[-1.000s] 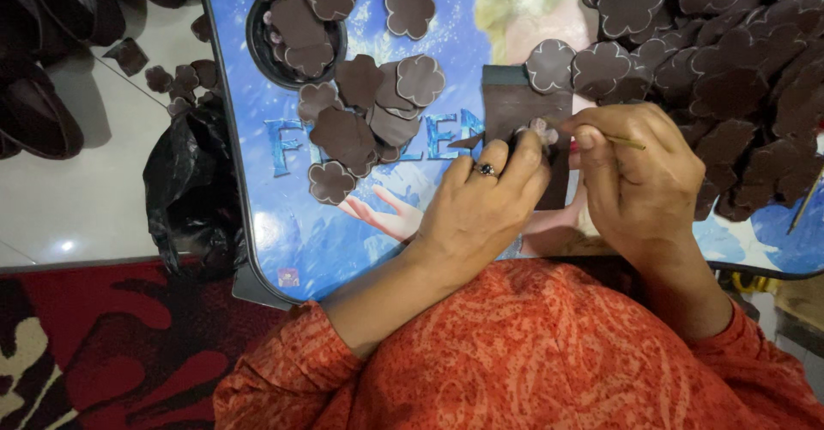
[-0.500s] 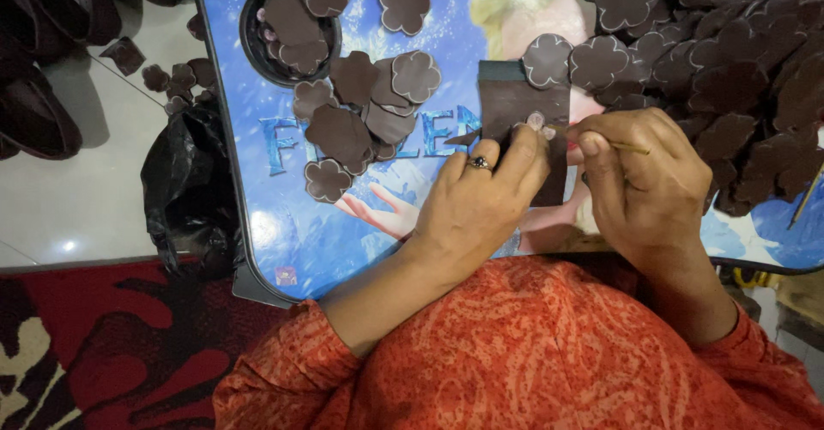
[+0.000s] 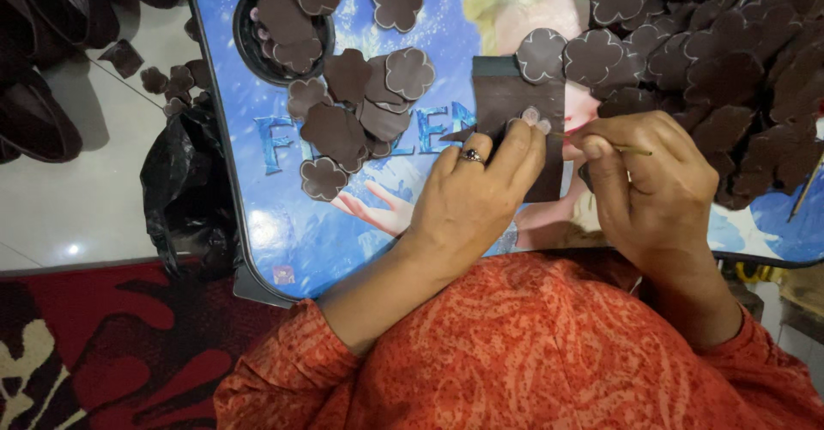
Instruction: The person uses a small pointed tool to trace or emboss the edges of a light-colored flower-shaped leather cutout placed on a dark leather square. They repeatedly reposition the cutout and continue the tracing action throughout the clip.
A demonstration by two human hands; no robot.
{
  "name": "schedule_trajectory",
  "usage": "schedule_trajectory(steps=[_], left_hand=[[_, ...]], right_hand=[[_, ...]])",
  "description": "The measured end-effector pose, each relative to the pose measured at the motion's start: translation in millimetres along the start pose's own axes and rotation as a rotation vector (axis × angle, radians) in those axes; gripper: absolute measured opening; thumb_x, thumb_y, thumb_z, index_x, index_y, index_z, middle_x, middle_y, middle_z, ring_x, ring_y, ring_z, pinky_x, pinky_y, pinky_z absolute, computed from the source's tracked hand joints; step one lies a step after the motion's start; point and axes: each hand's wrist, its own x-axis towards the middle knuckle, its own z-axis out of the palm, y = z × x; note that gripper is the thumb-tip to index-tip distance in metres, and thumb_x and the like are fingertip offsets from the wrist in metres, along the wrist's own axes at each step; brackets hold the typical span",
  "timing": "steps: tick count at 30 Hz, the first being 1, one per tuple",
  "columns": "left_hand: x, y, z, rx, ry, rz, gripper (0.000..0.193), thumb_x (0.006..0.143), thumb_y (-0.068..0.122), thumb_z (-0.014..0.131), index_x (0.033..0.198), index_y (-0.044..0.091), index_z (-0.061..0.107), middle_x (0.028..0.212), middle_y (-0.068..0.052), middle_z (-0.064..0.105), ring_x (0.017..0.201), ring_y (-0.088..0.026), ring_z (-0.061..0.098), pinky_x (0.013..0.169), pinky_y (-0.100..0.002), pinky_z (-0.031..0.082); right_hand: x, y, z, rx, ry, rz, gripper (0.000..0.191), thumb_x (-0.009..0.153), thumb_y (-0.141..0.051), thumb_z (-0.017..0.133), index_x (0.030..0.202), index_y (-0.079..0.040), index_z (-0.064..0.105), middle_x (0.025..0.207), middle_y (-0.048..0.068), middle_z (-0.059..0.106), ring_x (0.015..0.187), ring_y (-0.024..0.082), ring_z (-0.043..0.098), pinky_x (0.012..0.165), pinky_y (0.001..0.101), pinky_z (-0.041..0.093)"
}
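I see little change from half a second ago: left hand (image 3: pixel 468 198) stays pressed flat, fingers extended, on the dark brown square piece (image 3: pixel 515 104) mid-desk (image 3: pixel 283 224); right hand (image 3: pixel 652 185) keeps its pinch closed on a thin stick (image 3: pixel 631 148). Brown flower cutouts (image 3: pixel 360 104) lie left, a heap (image 3: pixel 730 61) crowds right

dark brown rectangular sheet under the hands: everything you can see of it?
The brown sheet is a flat, matte, dark brown rectangle, like foam or leather, with a darker strip along its top edge. It lies flat on the blue picture table. The left hand presses its fingers on it; the right hand holds a thin stick beside it. A flower cutout overlaps its top right corner. Its lower part is hidden.
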Motion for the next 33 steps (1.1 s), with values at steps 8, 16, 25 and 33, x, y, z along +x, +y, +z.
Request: schedule_trajectory(steps=[8,16,25,33], left_hand=[[1,-3,-2,-0.026,0.047,0.002,0.045,0.093,0.018,0.062,0.136,0.009,0.063,0.134,-0.001,0.059,0.092,-0.018,0.057,0.075,-0.029,0.048],[4,-8,1,-0.271,0.075,-0.077,0.032,0.094,0.013,0.062,0.126,0.014,0.066,0.116,0.003,0.060,0.088,-0.019,0.059,0.079,-0.034,0.052],[5,-10,5,-0.304,0.107,-0.091,0.031,0.095,0.014,0.064,0.126,0.014,0.067,0.119,0.003,0.061,0.091,-0.019,0.061,0.081,-0.035,0.053],[6,-11,6,-0.378,0.122,-0.114,0.029,0.095,0.014,0.066,0.124,0.015,0.069,0.117,0.004,0.062,0.091,-0.020,0.064,0.080,-0.036,0.055]], right_hand=[[2,-2,4,0.006,0.002,0.011,0.004,0.103,0.005,0.067,0.100,0.003,0.069,0.097,0.010,0.069,0.087,0.027,0.067,0.078,0.0374,0.052],[4,-5,2,0.013,-0.006,-0.010,0.006,0.104,0.004,0.066,0.099,0.002,0.067,0.099,0.010,0.070,0.088,0.027,0.067,0.079,0.0376,0.052],[-7,3,2,0.001,-0.039,-0.025,0.005,0.104,0.002,0.066,0.099,0.002,0.067,0.099,0.010,0.070,0.088,0.028,0.067,0.078,0.0378,0.052],[-15,8,7,0.039,-0.042,-0.015,0.006,0.110,0.001,0.067,0.104,0.000,0.067,0.101,0.008,0.071,0.087,0.024,0.067,0.077,0.0335,0.052]])
